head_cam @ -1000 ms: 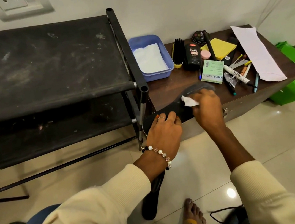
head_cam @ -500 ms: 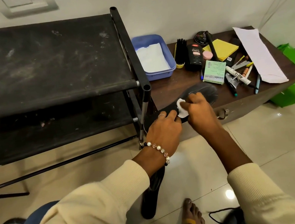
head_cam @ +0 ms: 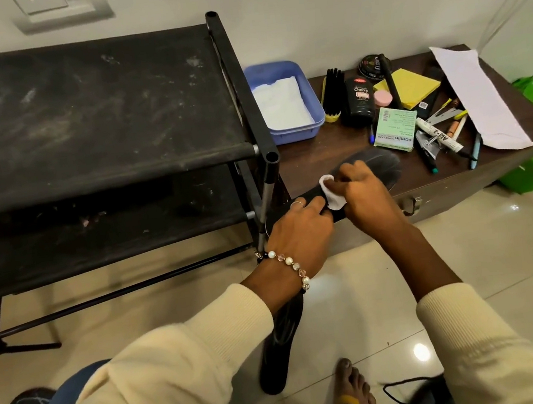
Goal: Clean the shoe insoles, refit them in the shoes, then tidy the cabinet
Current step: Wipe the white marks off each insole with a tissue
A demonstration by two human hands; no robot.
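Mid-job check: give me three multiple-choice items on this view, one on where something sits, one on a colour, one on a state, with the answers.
1. Where does the blue tub sit?
A. on the floor
B. at the wooden cabinet's left end, beside the black rack
C. on the rack's top shelf

2. What colour is the sticky-note pad?
A. yellow
B. pink
C. white

3. What is the right hand doing?
A. resting open on the cabinet
B. lifting the polish bottle
C. holding a white wipe against the black insole

Answers: 1 B, the tub stands against the rack's post. 2 A, the pad is yellow. 3 C, the fingers curl round the wipe on the insole, which the left hand steadies.
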